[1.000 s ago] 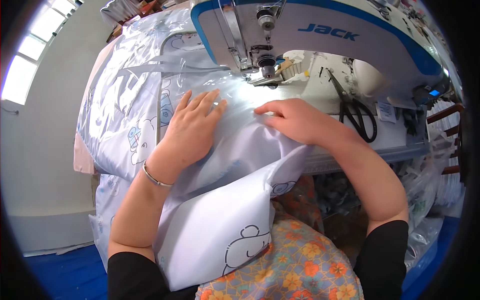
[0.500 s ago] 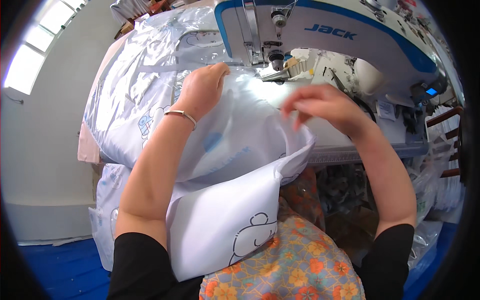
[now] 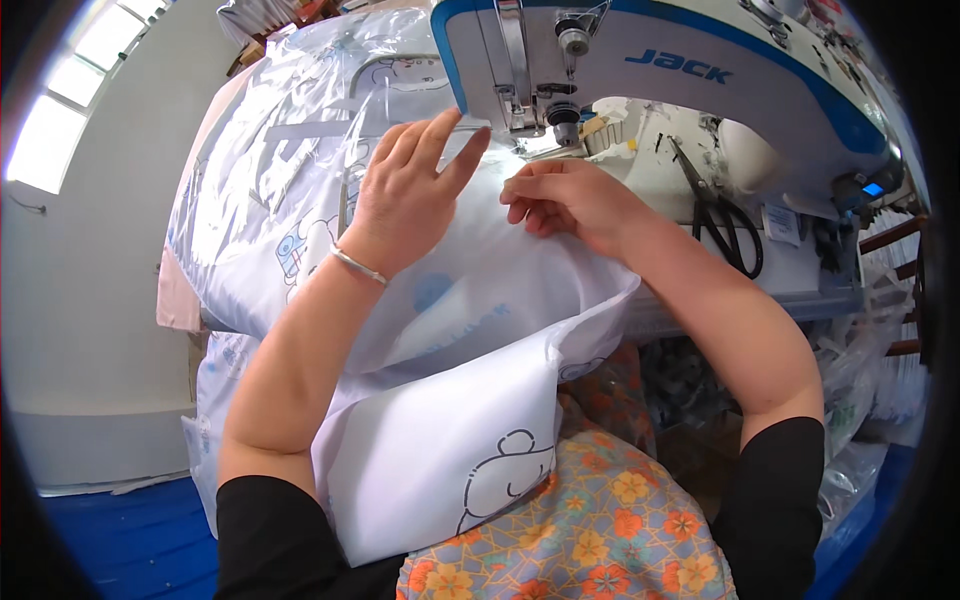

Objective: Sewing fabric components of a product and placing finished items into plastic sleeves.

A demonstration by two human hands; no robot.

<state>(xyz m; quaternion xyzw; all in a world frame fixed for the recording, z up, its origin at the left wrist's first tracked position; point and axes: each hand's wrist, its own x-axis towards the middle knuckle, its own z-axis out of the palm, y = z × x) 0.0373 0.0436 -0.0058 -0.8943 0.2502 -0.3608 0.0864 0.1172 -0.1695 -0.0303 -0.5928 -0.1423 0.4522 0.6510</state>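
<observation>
A white printed fabric (image 3: 440, 440) with cartoon outlines and pale blue figures spreads over the machine table and hangs down into my lap. Above its far edge, my left hand (image 3: 405, 200) is open, with thumb and fingers apart, just left of the needle area of a white and blue sewing machine (image 3: 590, 70). My right hand (image 3: 580, 205) is over the fabric in front of the presser foot (image 3: 545, 148). Its fingers are curled and thumb and forefinger come together; whatever is between them is too small to make out.
Black-handled scissors (image 3: 720, 215) lie on the table right of my right hand. Clear plastic sheeting (image 3: 260, 150) covers the left side of the work. A floral apron (image 3: 600, 520) is across my lap. Plastic bags (image 3: 850, 370) hang at the right beside a wooden chair (image 3: 900, 270).
My left hand has let its pinched fingers spread and raised them toward the machine head. My right hand has moved left and down to the fabric, uncovering the scissors.
</observation>
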